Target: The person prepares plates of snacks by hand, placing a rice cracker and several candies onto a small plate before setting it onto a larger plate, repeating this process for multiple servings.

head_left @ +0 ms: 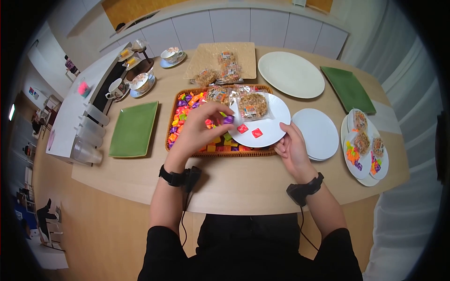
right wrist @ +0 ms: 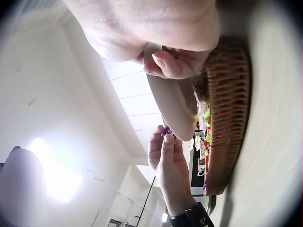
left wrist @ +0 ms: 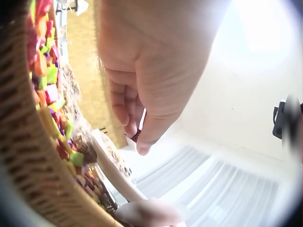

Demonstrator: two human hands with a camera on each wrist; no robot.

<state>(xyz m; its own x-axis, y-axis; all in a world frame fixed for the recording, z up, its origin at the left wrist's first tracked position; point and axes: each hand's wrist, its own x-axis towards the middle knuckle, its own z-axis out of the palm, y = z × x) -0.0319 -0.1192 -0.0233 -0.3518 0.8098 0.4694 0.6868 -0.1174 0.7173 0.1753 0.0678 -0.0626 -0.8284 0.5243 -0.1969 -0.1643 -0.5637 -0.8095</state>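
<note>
My left hand point(head_left: 202, 127) pinches a purple wrapped candy point(head_left: 228, 120) between thumb and fingertips, right at the near-left rim of a white plate point(head_left: 277, 108). My right hand point(head_left: 295, 149) grips that plate by its right edge, thumb on top and fingers beneath. On the plate lie a bagged round snack of puffed grains point(head_left: 253, 106) and two red wrapped candies, one point(head_left: 242, 129) left of the other point(head_left: 257, 133). Under the plate and left hand stands a wicker basket point(head_left: 220, 154) of colourful wrapped candies, partly hidden. In the right wrist view the plate is held above the basket.
Stacked white plates point(head_left: 316, 133) stand right of the basket. Farther right, a white platter point(head_left: 369, 180) bears plates with snacks and candies. Green plates point(head_left: 134, 129), an oval white plate point(head_left: 290, 75), a beige tray point(head_left: 201, 58), cups point(head_left: 139, 82) and plastic tumblers point(head_left: 86, 152) surround the basket.
</note>
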